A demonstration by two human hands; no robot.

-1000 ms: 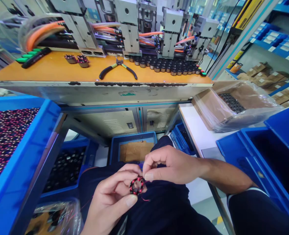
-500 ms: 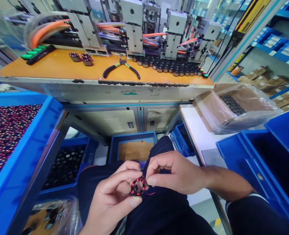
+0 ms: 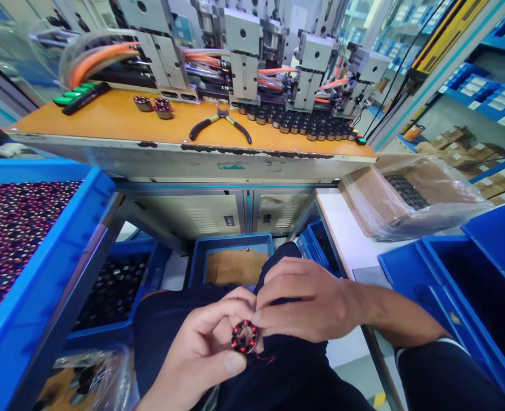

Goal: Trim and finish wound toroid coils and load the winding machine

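Observation:
My left hand (image 3: 196,354) grips a small ring-shaped coil part (image 3: 244,337) wound with red wire, thumb below and fingers above it, over my lap. My right hand (image 3: 308,305) is closed in a pinch right at the ring's upper right edge, fingertips touching it. A thin red wire end (image 3: 269,358) trails below the ring. Both hands sit low at the centre of the view, in front of the orange workbench (image 3: 107,123).
Black-handled pliers (image 3: 220,124) and rows of dark coil parts (image 3: 304,124) lie on the bench under the machine heads (image 3: 244,51). A blue bin (image 3: 55,251) of wound parts stands left, blue bins (image 3: 449,285) right, and a plastic-wrapped carton (image 3: 407,194) behind them.
The view has shifted slightly, so the bench sits lower and further right. My right hand has closed in over the ring, and both hands sit a little lower in view.

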